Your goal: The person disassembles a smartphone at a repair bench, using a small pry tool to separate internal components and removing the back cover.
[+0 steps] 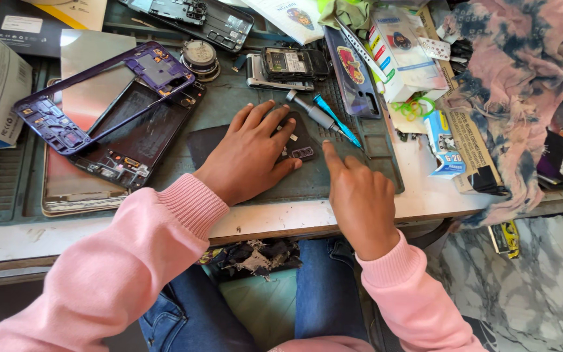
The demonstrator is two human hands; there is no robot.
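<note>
While my left hand (250, 151) presses flat on the dark phone (299, 142), it stays steady.
My right hand (360, 199) holds nothing, one finger out; best keep light pressure.

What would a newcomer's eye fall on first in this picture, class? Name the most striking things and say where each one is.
First, the two pink-sleeved hands at the centre: the left hand lies flat on a dark phone on the grey work mat, while the right hand points one finger beside it. Next, the purple phone frame lies at the left, over an opened phone body. A blue-handled screwdriver lies just beyond the hands.
</note>
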